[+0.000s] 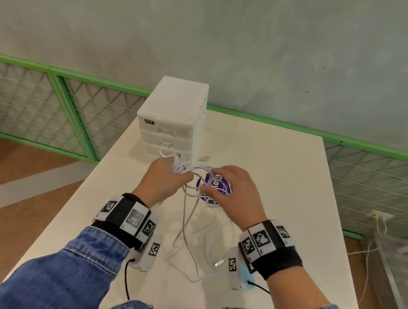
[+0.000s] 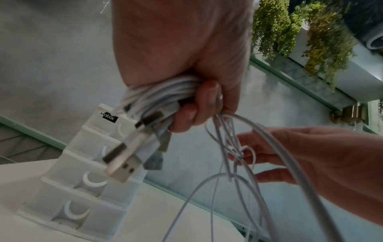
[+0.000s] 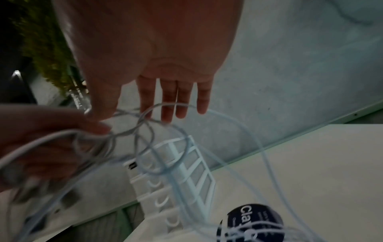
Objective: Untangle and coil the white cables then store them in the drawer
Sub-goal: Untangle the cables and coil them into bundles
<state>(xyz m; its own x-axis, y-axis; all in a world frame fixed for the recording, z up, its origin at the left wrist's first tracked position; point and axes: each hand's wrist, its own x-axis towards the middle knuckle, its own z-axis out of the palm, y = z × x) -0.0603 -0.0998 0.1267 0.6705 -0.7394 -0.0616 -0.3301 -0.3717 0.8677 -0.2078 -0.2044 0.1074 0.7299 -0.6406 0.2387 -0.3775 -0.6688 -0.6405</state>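
Left hand [image 1: 163, 181] clamps a bundle of thin white cables [image 1: 194, 179] in its fist, just in front of the small white plastic drawer unit [image 1: 173, 119] at the far left corner of the white desk [image 1: 285, 195]. Right hand [image 1: 235, 189] spreads straight fingers [image 3: 167, 101] among the loose loops over a round purple disc [image 1: 222, 184]. Tangled strands trail down the desk's middle toward the near edge; the right side lies bare to its edge. The left wrist view shows silver USB plugs [image 2: 122, 167] poking from the fist, which the head view hides
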